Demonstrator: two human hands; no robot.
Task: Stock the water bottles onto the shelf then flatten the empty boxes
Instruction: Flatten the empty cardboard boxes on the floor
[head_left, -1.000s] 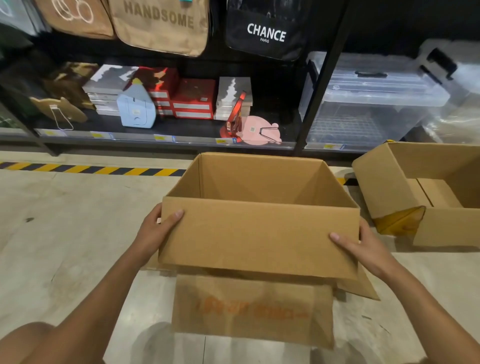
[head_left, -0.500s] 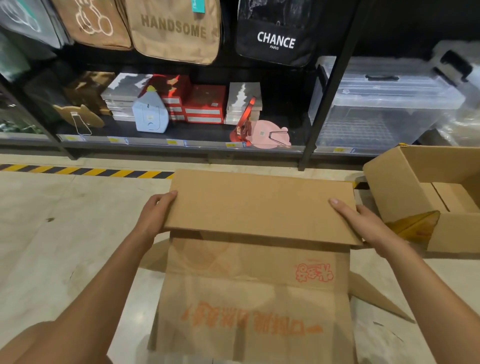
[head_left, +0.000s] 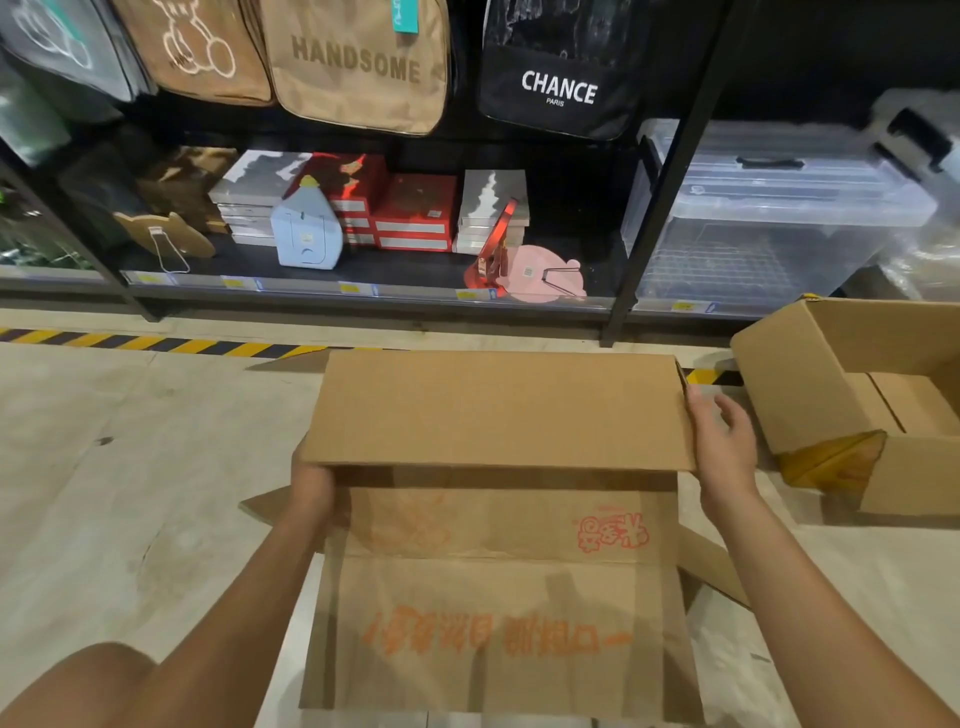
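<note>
the cardboard box (head_left: 498, 410) lies straight ahead of you on the floor (head_left: 130, 467), nearly collapsed, with its long axis running left to right between your hands. that span is what the next push turns on. your left hand (head_left: 311, 483) is at the near-left corner with its fingers tucked under the top panel, so i cannot tell how they curl. your right hand (head_left: 724, 447) is at the right end, thumb side against the edge and fingers loosely spread, gripping nothing. both hands are about equally near, one at each end.

the top panel is plain brown corrugated board, flat and stiff, and its near edge stands a little proud of the printed panel below — a dark gap shows there. the end flaps stick out flat at both sides. in my judgement a downward press along that edge would finish the flattening.

a second box (head_left: 810, 395) sits open and upright to your right, not yet flattened. i see no water bottles on the shelf (head_left: 363, 288) ahead.
</note>
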